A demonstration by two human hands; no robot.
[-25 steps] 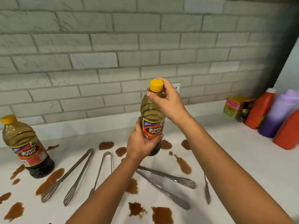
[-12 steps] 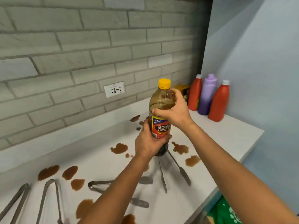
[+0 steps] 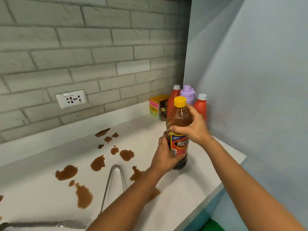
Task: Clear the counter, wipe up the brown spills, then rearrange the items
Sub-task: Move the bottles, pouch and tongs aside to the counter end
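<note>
A clear bottle (image 3: pixel 179 114) with a yellow cap, red label and dark liquid at its bottom is upright near the counter's right end. My left hand (image 3: pixel 164 154) grips its lower body at the label. My right hand (image 3: pixel 193 127) grips its shoulder just under the neck. The bottle's base is at or just above the white counter (image 3: pixel 200 177); I cannot tell whether it touches. Several brown spills (image 3: pixel 98 163) lie on the counter to the left. Metal tongs (image 3: pixel 113 184) lie between the spills, partly hidden by my left forearm.
Two red bottles (image 3: pixel 200 105) and a purple bottle (image 3: pixel 188 93) stand in the back right corner beside a stack of small coloured boxes (image 3: pixel 157 105). A wall socket (image 3: pixel 71 99) sits in the brick backsplash. Another metal utensil (image 3: pixel 46 224) lies at bottom left. The counter's front edge runs along the lower right.
Both hands have carried the bottle rightward and lower, toward the corner bottles. The view has swung right, so the second sauce bottle and most tongs have left the frame.
</note>
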